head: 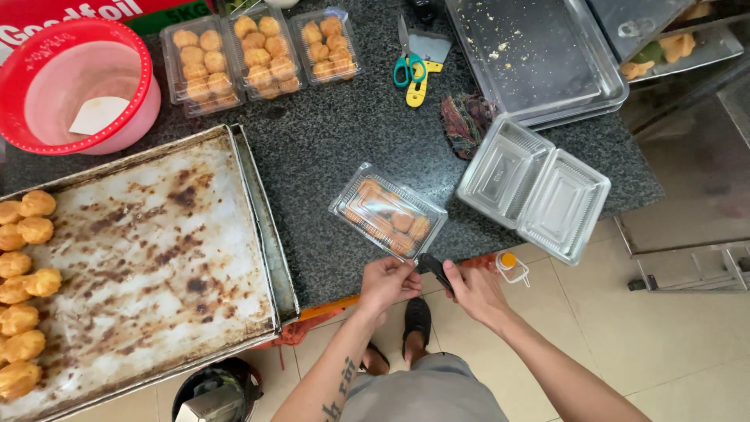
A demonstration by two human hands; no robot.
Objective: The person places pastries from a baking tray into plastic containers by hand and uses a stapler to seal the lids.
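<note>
Left hand [385,280] fingers pinch clear pastry box [388,210] edge; right hand [469,287] fingers clamped on black stapler [434,270].

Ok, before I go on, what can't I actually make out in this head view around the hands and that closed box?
- Black tool in the right hand: the fingers cover most of it, so its kind is unclear.
- Near corner of the closed clear box: covered by the left hand.
- Pastries in the box: blurred by lid glare, no count possible.
- Baking tray: cut off by the left and bottom edges.
- Bin: cut off by the bottom edge.
</note>
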